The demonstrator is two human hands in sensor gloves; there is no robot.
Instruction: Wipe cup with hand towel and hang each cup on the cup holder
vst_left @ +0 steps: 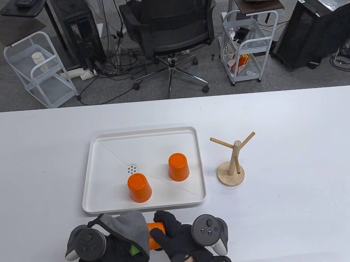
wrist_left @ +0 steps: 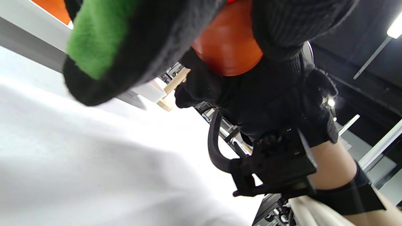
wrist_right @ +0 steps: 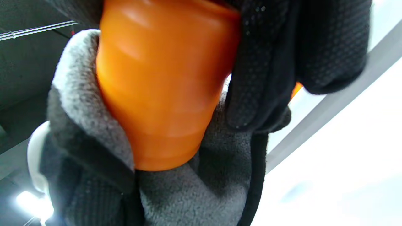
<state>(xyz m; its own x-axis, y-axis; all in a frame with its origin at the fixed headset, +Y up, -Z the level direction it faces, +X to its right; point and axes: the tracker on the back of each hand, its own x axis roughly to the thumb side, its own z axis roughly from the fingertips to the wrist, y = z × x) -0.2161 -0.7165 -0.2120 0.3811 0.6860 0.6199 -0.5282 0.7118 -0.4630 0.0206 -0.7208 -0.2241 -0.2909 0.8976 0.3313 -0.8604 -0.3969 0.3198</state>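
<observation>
An orange cup lies sideways between my two hands just above the table's near edge. My right hand grips its body, fingers curled round it; the cup fills the right wrist view. My left hand holds a grey hand towel with a green side, wrapped over one end of the cup. The grey towel cups that end. Two more orange cups stand upside down in the white tray. The wooden cup holder stands bare to the tray's right.
The tray has a small round drain near its middle. Beyond the table's far edge are an office chair, two white wire carts and computer towers on the floor.
</observation>
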